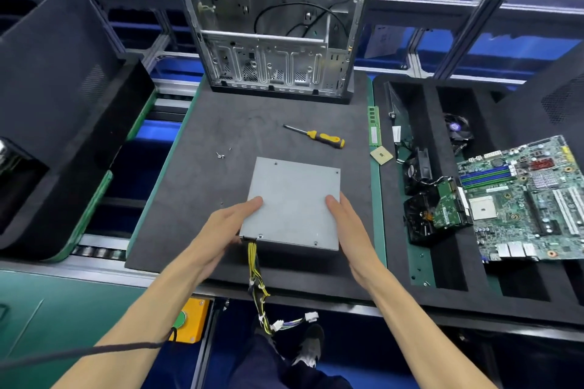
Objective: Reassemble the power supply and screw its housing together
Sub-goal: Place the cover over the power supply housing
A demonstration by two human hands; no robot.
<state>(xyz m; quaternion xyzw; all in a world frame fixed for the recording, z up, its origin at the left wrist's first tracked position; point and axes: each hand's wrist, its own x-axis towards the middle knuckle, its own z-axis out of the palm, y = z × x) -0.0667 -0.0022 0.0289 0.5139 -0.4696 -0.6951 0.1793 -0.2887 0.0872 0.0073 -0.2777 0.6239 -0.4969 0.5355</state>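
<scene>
Screws [221, 153] lie loose on the dark mat [196, 174] of the desk, left of centre. Left hand [227, 224] grips the PSU [294, 204] at its near-left corner, thumb flat on the lid, fingers curled under the side. PSU sits mid-mat, lid up, between both hands; yellow cables [257, 281] hang off its near edge. Right hand [350, 230] holds the right side, thumb on top, fingers straight along the edge. Screwdriver [319, 136] lies beyond, well apart. Open case [275, 25] stands at back. Motherboard [521, 196] far right.
</scene>
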